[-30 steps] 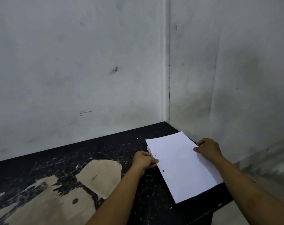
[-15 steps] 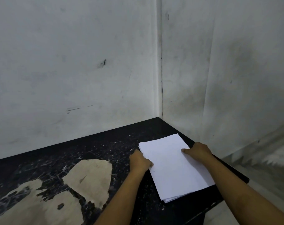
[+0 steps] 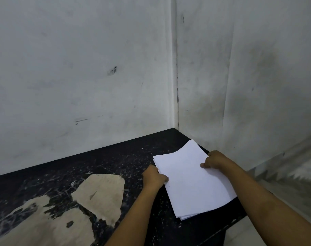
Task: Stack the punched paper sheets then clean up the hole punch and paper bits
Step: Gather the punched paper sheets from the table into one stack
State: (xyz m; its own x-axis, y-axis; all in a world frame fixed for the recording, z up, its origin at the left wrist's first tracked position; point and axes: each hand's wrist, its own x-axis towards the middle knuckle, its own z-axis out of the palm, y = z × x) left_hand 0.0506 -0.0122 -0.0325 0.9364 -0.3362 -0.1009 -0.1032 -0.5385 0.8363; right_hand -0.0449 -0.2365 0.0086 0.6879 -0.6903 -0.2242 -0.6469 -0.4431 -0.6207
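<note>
2 hands, left and right, grip paper stack edges near table corner.

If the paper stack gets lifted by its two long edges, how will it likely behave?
The paper stack will probably flop: its far end already curls upward. Its near-corner sheets are fanned, so they may slide apart. The left hand and right hand at opposite edges should limit that.

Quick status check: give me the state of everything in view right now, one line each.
paper stack: lying on the table, far end bowed upward, edges not fully flush.
left hand: gripping the stack's left edge.
right hand: gripping the stack's right edge.
table: black top, scratched, large patches worn to a pale layer.
hole punch: not in view.
</note>
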